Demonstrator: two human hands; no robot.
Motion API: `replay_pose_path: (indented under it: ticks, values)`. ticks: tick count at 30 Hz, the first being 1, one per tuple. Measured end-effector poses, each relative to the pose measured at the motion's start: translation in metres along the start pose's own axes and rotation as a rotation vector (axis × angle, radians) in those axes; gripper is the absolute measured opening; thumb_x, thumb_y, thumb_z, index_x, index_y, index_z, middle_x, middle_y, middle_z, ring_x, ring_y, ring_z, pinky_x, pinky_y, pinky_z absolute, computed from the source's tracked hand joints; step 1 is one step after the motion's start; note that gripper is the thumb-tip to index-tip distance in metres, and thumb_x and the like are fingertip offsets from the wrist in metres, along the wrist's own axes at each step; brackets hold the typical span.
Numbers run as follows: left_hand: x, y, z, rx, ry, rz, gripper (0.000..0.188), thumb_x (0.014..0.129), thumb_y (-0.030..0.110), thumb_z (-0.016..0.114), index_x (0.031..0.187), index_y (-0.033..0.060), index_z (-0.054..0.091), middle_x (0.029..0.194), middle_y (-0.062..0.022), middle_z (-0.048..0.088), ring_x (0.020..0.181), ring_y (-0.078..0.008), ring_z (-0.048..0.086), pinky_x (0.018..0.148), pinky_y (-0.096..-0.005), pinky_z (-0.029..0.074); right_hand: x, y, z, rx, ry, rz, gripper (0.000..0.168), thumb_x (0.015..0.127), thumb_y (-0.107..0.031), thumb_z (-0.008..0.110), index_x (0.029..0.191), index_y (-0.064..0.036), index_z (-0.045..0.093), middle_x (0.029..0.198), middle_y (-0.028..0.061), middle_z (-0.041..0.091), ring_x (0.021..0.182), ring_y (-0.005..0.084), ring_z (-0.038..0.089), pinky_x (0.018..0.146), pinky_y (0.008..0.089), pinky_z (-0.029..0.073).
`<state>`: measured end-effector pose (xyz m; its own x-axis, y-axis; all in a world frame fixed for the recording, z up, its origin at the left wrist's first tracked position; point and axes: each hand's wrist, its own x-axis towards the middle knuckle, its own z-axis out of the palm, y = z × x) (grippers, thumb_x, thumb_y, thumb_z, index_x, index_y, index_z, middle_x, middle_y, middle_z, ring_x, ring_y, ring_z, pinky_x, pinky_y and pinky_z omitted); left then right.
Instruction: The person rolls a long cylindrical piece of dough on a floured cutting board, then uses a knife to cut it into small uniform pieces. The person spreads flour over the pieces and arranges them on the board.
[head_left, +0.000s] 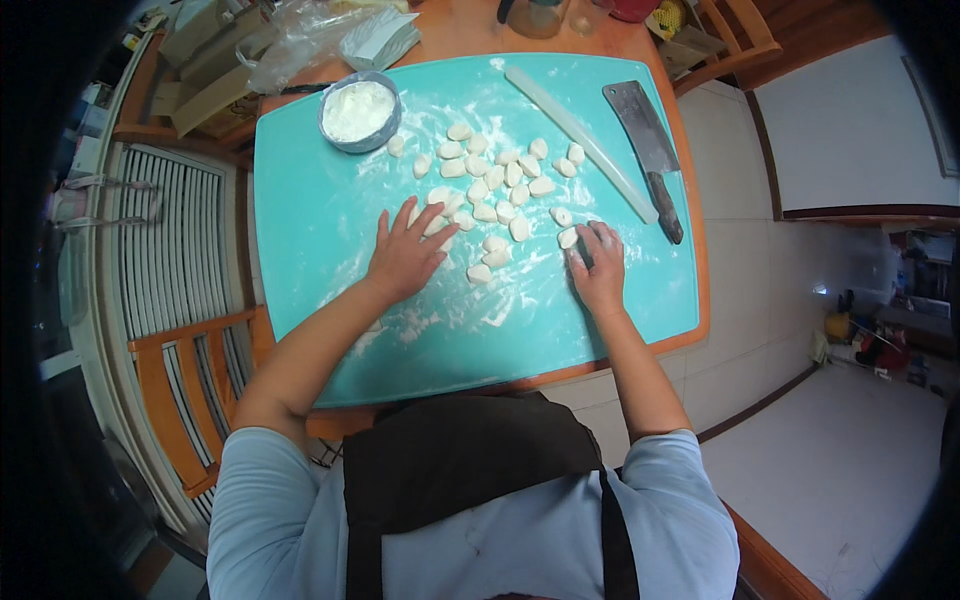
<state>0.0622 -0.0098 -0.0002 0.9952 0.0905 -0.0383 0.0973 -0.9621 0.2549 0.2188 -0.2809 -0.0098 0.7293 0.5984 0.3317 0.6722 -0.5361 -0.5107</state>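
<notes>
Many small white dough pieces (493, 177) lie scattered on a flour-dusted turquoise mat (315, 225). My left hand (405, 259) rests palm down at the left edge of the group, fingers spread over a few pieces and partly hiding them. Over on the right, my right hand (602, 266) has floury fingers, bent, with thumb and forefinger at a single dough piece (568, 238); whether they grip it cannot be told. Just beyond that piece lies another dough piece (560, 217). Three pieces sit close together nearest me, among them a dough piece (479, 274).
A bowl of flour (358, 111) stands at the mat's far left. A pale rolling pin (581, 142) and a cleaver (645, 135) lie on the right. Behind the mat are a plastic bag (289, 52) and a glass jug (538, 19). A wooden chair (187, 375) stands left.
</notes>
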Motion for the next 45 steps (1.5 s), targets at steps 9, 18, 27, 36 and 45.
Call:
replay_pose_path:
  ticks: [9, 18, 27, 36, 45]
  values:
    - [-0.015, -0.021, -0.013, -0.088, 0.031, 0.145, 0.041, 0.077, 0.028, 0.064, 0.117, 0.0204, 0.057, 0.136, -0.0025, 0.041, 0.132, -0.0325, 0.026, 0.102, -0.0629, 0.016, -0.005, -0.028, 0.0, 0.044, -0.111, -0.018, 0.039, 0.067, -0.013, 0.073, 0.102, -0.006, 0.06, 0.102, 0.0133, 0.057, 0.098, 0.0335, 0.051, 0.085, 0.041, 0.041]
    - [-0.032, -0.11, -0.009, 0.005, 0.338, -0.284, 0.038, 0.081, 0.027, 0.059, 0.116, 0.0112, 0.057, 0.128, -0.0063, 0.048, 0.125, -0.0323, 0.035, 0.102, -0.0487, 0.025, 0.002, -0.028, -0.011, 0.093, -0.222, 0.062, 0.038, 0.067, -0.018, 0.075, 0.1, -0.004, 0.061, 0.089, 0.0132, 0.057, 0.089, 0.0311, 0.054, 0.076, 0.0391, 0.046]
    - [-0.028, -0.107, -0.011, 0.041, 0.343, -0.268, 0.041, 0.081, 0.026, 0.06, 0.118, 0.0084, 0.054, 0.127, -0.0094, 0.049, 0.122, -0.0312, 0.039, 0.102, -0.0421, 0.028, 0.0, -0.032, -0.001, -0.02, -0.155, 0.276, 0.033, 0.068, -0.019, 0.075, 0.093, -0.003, 0.062, 0.083, 0.0152, 0.059, 0.077, 0.0325, 0.057, 0.069, 0.0399, 0.048]
    - [-0.027, -0.108, -0.011, 0.034, 0.371, -0.252, 0.041, 0.079, 0.026, 0.062, 0.116, 0.0084, 0.054, 0.125, -0.0092, 0.049, 0.121, -0.0302, 0.04, 0.101, -0.0416, 0.029, 0.002, -0.033, 0.006, 0.021, -0.121, 0.24, 0.025, 0.071, -0.01, 0.069, 0.094, -0.002, 0.062, 0.087, 0.017, 0.059, 0.084, 0.0348, 0.056, 0.075, 0.0426, 0.047]
    - [-0.027, -0.105, -0.013, 0.037, 0.343, -0.275, 0.042, 0.079, 0.026, 0.062, 0.116, 0.0087, 0.053, 0.125, -0.0093, 0.049, 0.12, -0.0301, 0.041, 0.101, -0.0416, 0.029, 0.024, -0.039, 0.041, -0.331, -0.039, 0.369, 0.067, 0.083, -0.031, 0.058, 0.132, 0.006, 0.032, 0.137, 0.0274, 0.032, 0.128, 0.043, 0.028, 0.106, 0.0498, 0.023]
